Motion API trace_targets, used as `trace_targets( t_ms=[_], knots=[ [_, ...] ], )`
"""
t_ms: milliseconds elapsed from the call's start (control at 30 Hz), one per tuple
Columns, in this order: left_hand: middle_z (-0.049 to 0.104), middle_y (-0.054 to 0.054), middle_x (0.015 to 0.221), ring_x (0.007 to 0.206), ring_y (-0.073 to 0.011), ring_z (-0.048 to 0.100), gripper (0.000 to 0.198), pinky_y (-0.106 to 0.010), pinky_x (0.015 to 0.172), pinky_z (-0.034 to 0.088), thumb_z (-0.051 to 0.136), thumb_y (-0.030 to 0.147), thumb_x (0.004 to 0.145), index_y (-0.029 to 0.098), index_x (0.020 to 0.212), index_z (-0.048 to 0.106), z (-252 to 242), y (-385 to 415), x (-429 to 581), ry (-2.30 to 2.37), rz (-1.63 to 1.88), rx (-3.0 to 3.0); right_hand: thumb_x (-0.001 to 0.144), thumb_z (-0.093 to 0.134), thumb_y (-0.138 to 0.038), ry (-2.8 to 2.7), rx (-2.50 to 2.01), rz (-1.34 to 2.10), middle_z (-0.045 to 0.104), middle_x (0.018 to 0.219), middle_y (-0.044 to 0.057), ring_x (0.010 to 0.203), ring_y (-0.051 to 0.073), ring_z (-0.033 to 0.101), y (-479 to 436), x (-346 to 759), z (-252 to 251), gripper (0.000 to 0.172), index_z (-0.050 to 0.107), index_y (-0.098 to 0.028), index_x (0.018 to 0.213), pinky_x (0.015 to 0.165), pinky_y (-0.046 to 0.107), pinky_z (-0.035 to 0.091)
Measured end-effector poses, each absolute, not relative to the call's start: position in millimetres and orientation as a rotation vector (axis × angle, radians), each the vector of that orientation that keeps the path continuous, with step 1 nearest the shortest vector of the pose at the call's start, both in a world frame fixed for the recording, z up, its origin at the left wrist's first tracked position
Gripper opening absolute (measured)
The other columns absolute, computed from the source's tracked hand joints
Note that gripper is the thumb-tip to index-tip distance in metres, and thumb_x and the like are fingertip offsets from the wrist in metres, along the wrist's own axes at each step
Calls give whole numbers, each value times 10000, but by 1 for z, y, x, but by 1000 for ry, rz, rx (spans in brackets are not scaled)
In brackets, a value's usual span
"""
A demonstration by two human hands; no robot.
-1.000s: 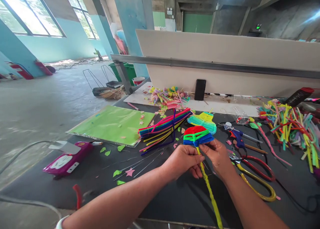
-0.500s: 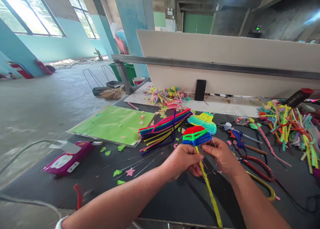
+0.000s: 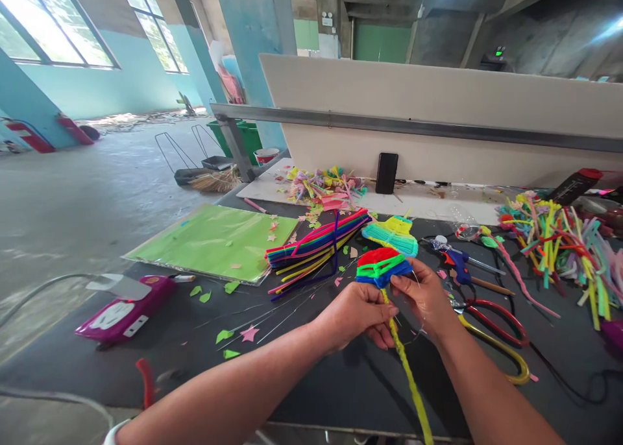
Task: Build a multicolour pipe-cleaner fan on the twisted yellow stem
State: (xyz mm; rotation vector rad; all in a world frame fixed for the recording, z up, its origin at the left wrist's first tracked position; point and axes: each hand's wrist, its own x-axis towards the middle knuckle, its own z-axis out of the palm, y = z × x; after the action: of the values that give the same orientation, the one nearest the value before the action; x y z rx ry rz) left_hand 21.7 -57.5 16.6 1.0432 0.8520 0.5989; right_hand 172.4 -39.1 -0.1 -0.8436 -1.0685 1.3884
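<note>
Left hand (image 3: 363, 312): pinching yellow stem (image 3: 403, 360), partly hidden | Right hand (image 3: 427, 297): pinching striped head (image 3: 382, 266) by edge

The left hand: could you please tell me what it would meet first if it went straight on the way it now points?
Probably the right hand: the left hand, pinching the yellow stem, points toward it, though their depths are hard to compare.

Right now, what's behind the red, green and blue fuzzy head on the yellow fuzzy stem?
Behind the red, green and blue fuzzy head, a yellow and turquoise fuzzy piece lies on the dark tabletop. The head hides part of its near edge and anything else directly behind.
</note>
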Motion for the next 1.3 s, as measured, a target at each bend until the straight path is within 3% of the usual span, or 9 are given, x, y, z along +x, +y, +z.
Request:
trace_targets(
  t_ms=[300, 367, 500, 733, 933, 1033, 1100, 1200, 1300],
  knots=[
    [632, -47, 511, 453, -142, 621, 315, -210, 421, 498, 728, 361, 662, 113, 639, 535, 12, -56, 21, 877, 572, 1042, 673, 715, -210, -940, -766, 1699, 619, 657, -20, 570, 128, 578, -40, 186, 17, 255, 618, -228, 907, 567, 254, 436],
    [630, -46, 507, 445, -142, 618, 316, -211, 417, 498, 728, 354, 662, 118, 639, 520, 12, -56, 22, 893, 569, 1045, 734, 665, -300, -941, -738, 1715, 634, 669, 4, 585, 151, 600, -41, 191, 21, 204, 615, -220, 915, 580, 279, 453],
    [625, -38, 506, 453, -149, 622, 329, -220, 420, 502, 738, 368, 647, 125, 646, 516, 10, -56, 23, 920, 566, 1046, 734, 639, -503, -1068, -721, 1645, 661, 740, 48, 586, 190, 619, -44, 196, 26, 387, 592, -212, 984, 569, 325, 467],
    [630, -52, 520, 471, -146, 625, 354, -212, 431, 492, 737, 397, 642, 119, 612, 522, 8, -56, 27, 912, 543, 1049, 671, 748, -311, -1102, -964, 1490, 644, 648, -7, 457, 125, 576, -40, 196, 23, 299, 603, -192, 903, 481, 257, 443],
    [671, -74, 772, 545, -142, 654, 368, -210, 467, 504, 677, 434, 706, 111, 867, 607, 27, -51, 9, 808, 573, 1062, 674, 729, -235, -941, -902, 1598, 659, 621, -1, 366, 60, 468, -26, 211, 16, 229, 622, -191, 872, 411, 207, 356],
    [608, -14, 625, 359, -75, 521, 359, -159, 318, 359, 636, 440, 743, 111, 881, 597, 39, -37, -13, 930, 813, 1120, 672, 726, -213, -863, -874, 1614, 663, 636, 1, 339, 35, 410, -21, 216, 12, 222, 615, -193, 863, 390, 199, 321],
    [556, 22, 601, 367, -35, 473, 330, -127, 318, 286, 628, 419, 761, 120, 896, 591, 42, -28, -25, 991, 1040, 1105, 673, 726, -212, -837, -864, 1603, 664, 643, 2, 338, 30, 396, -19, 218, 11, 226, 613, -197, 868, 386, 197, 310],
    [607, -13, 740, 522, -55, 563, 341, -134, 442, 390, 645, 392, 761, 137, 976, 573, 38, -22, -29, 904, 968, 1076, 671, 730, -212, -824, -865, 1591, 664, 640, -5, 348, 34, 405, -19, 217, 10, 223, 612, -208, 860, 395, 200, 315],
    [626, -47, 796, 632, -75, 599, 305, -148, 548, 440, 687, 322, 732, 115, 929, 579, 28, -25, -21, 783, 802, 1037, 691, 715, -205, -856, -850, 1602, 667, 653, -1, 346, 26, 391, -21, 214, 9, 205, 610, -205, 867, 398, 196, 309]
  ],
)
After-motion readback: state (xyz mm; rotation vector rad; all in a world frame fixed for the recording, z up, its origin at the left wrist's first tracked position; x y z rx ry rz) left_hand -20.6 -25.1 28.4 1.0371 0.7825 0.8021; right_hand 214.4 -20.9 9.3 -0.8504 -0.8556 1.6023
